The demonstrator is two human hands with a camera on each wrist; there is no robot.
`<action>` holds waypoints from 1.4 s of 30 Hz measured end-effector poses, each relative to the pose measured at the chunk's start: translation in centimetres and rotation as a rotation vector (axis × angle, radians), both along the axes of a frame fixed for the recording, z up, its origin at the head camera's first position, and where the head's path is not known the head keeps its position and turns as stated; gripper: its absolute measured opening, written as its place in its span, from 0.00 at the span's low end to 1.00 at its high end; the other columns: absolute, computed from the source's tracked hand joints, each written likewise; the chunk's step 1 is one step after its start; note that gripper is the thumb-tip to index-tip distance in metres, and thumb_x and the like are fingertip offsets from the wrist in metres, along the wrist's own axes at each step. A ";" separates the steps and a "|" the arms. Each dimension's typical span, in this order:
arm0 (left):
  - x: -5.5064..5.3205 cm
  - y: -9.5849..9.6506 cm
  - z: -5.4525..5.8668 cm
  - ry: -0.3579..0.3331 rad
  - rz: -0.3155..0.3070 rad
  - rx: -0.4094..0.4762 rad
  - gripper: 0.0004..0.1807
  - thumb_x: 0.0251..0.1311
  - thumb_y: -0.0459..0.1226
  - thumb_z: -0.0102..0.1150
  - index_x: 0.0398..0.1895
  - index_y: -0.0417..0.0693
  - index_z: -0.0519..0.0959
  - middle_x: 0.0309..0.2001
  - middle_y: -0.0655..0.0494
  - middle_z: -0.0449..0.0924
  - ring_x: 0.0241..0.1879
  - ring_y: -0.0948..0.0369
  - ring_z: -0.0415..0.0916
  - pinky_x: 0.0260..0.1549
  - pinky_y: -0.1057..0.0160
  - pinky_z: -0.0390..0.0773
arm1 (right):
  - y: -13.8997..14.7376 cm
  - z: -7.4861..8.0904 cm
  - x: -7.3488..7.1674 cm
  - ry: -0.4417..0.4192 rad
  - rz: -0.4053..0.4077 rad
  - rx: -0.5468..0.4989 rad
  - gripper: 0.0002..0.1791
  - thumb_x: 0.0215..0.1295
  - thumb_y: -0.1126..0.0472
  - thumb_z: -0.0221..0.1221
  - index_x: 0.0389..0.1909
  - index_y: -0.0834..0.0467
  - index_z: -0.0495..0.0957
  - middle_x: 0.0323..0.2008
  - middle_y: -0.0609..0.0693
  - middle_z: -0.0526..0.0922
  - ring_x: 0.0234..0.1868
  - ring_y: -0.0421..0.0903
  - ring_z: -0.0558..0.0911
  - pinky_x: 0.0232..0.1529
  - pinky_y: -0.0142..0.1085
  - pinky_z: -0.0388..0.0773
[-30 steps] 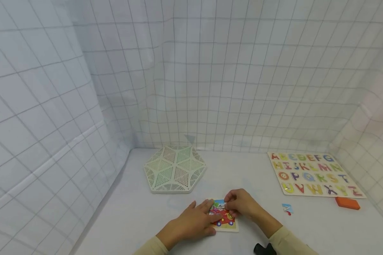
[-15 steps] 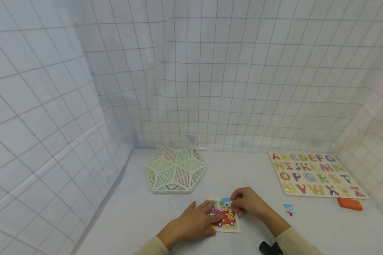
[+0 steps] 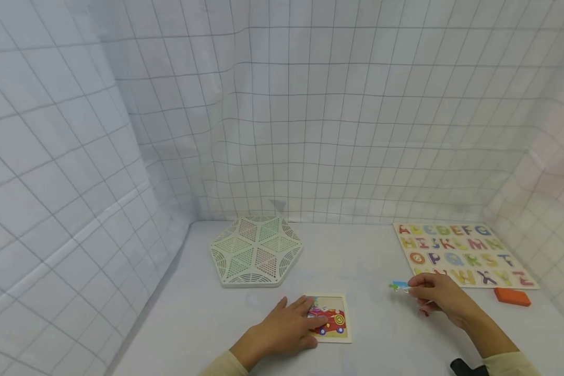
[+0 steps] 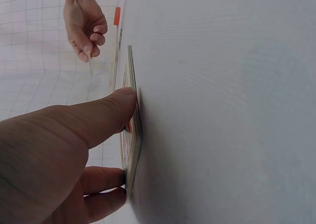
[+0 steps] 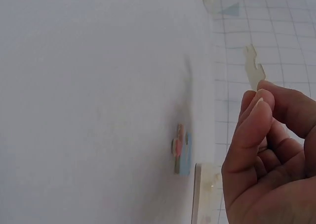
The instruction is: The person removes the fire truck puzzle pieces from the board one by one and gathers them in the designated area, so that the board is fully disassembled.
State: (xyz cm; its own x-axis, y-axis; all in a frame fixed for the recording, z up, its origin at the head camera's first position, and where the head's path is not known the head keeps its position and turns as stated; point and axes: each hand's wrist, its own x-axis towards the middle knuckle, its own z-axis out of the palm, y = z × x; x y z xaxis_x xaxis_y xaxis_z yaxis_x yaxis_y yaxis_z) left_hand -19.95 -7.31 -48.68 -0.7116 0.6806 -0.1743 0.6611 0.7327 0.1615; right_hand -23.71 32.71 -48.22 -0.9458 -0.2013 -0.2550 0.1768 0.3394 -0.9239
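Note:
A small wooden jigsaw puzzle [image 3: 333, 324] with a red car picture lies on the table; bare board shows in its upper part. My left hand [image 3: 286, 326] rests over its left side, index finger laid across the picture. In the left wrist view, the thumb and fingertips touch the puzzle's edges. To the right, my right hand [image 3: 444, 297] pinches a jigsaw piece [image 3: 399, 285] between thumb and fingers, its pale back towards the right wrist camera. Below that hand a second, loose jigsaw piece [image 5: 182, 152] lies on the table, partly hidden in the head view.
A white hexagonal lattice tray [image 3: 256, 250] lies at the back left. At the back right is an alphabet puzzle board [image 3: 470, 256], with an orange block [image 3: 512, 296] at its near corner. A black object [image 3: 467, 367] shows by the right forearm. Gridded white sheets enclose the table.
My right hand has lifted a blue-topped piece out of the puzzle's upper part and carried it right, over the loose piece. The left hand has stayed on the puzzle.

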 end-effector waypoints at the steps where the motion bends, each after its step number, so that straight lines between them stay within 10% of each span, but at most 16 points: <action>1: 0.0 0.0 0.0 -0.001 0.002 0.002 0.29 0.68 0.59 0.57 0.72 0.79 0.70 0.77 0.52 0.62 0.77 0.51 0.58 0.66 0.32 0.64 | 0.4 -0.1 0.1 -0.009 0.002 0.009 0.16 0.69 0.59 0.64 0.48 0.67 0.76 0.27 0.50 0.78 0.26 0.42 0.77 0.27 0.35 0.81; 12: 0.0 0.0 0.4 -0.019 0.019 0.003 0.28 0.68 0.59 0.58 0.71 0.80 0.70 0.77 0.53 0.61 0.78 0.51 0.56 0.67 0.32 0.63 | 0.2 -1.1 0.4 0.133 0.130 0.245 0.10 0.65 0.63 0.65 0.41 0.65 0.80 0.25 0.51 0.76 0.22 0.42 0.73 0.22 0.33 0.73; 22: 0.0 -0.1 0.4 -0.025 0.013 -0.002 0.29 0.67 0.59 0.58 0.72 0.80 0.69 0.78 0.52 0.61 0.78 0.52 0.56 0.67 0.31 0.62 | 0.2 -0.6 0.7 0.143 0.041 0.387 0.08 0.65 0.63 0.65 0.42 0.63 0.82 0.28 0.50 0.77 0.24 0.44 0.75 0.23 0.34 0.74; 34: 0.0 -0.1 0.3 -0.069 0.020 0.026 0.30 0.66 0.58 0.60 0.72 0.78 0.70 0.78 0.53 0.61 0.78 0.52 0.55 0.68 0.33 0.62 | -1.1 2.3 -0.4 0.083 -0.072 0.060 0.23 0.72 0.54 0.62 0.56 0.69 0.78 0.32 0.52 0.79 0.29 0.43 0.77 0.33 0.35 0.81; 42: 0.0 -0.1 0.4 -0.079 0.017 0.040 0.31 0.67 0.58 0.59 0.73 0.78 0.68 0.78 0.52 0.59 0.78 0.52 0.55 0.69 0.35 0.63 | -5.0 3.0 -1.6 0.050 0.001 -0.102 0.25 0.70 0.54 0.65 0.58 0.70 0.76 0.34 0.52 0.79 0.30 0.41 0.78 0.34 0.32 0.82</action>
State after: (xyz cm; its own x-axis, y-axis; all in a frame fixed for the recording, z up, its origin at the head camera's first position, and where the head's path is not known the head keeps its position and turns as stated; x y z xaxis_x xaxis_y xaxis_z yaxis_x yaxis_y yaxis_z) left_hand -20.00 -7.45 -48.31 -0.7080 0.6761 -0.2038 0.6327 0.7356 0.2421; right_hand -25.26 27.75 -45.22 -0.9566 -0.2246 -0.1856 0.1293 0.2436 -0.9612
